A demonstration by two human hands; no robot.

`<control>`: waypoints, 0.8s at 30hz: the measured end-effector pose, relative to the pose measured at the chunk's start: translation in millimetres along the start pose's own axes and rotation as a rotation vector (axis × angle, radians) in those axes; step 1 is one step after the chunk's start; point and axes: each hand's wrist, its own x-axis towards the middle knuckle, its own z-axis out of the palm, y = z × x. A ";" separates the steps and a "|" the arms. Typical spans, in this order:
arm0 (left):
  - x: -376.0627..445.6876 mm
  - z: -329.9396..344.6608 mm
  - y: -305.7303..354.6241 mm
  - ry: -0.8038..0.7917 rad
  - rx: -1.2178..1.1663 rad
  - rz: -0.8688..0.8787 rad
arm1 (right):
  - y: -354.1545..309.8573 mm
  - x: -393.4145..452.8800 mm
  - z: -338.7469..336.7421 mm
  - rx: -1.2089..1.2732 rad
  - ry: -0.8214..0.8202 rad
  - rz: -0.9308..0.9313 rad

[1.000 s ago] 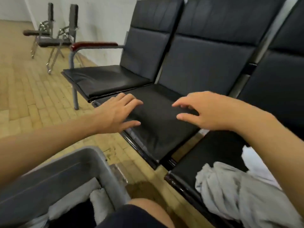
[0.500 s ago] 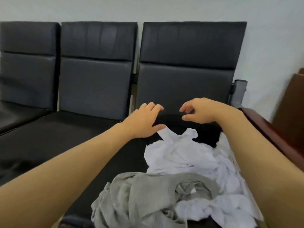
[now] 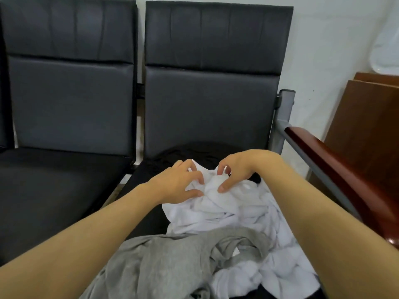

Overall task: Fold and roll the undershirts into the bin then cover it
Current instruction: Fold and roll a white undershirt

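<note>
risk: w/ your left hand (image 3: 180, 183) & right hand (image 3: 234, 171) fingers curled, pinching the white undershirt (image 3: 218, 203) atop the seat (image 3: 138, 180) pile, you could drag the tangled grey one (image 3: 172, 262) along.

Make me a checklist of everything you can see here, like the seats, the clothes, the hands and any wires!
Surface: black seat, padded, part of a joined row of chairs.
Job's things: white undershirt crumpled on top of the pile; grey undershirt nearer the camera; black garment behind. Bin not in view.
Clutter: nothing seen.
Hands: left hand and right hand both pinch the white undershirt.
Cables: nothing seen.
Surroundings: wooden armrest, brown board against the white wall.
</note>
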 end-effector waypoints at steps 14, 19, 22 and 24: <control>-23.8 -0.9 -26.0 0.071 -0.047 -0.061 | 2.2 -12.5 -10.0 -0.033 0.069 -0.023; -25.1 -8.0 -20.2 0.106 -0.071 -0.075 | 19.1 -26.7 -29.1 0.100 -0.101 0.116; -19.6 -9.6 -15.1 0.113 -0.057 -0.086 | 20.1 -22.4 -29.9 0.202 -0.077 0.085; -13.9 -8.7 -13.8 0.118 -0.050 -0.097 | 21.3 -15.1 -30.2 0.188 0.052 0.053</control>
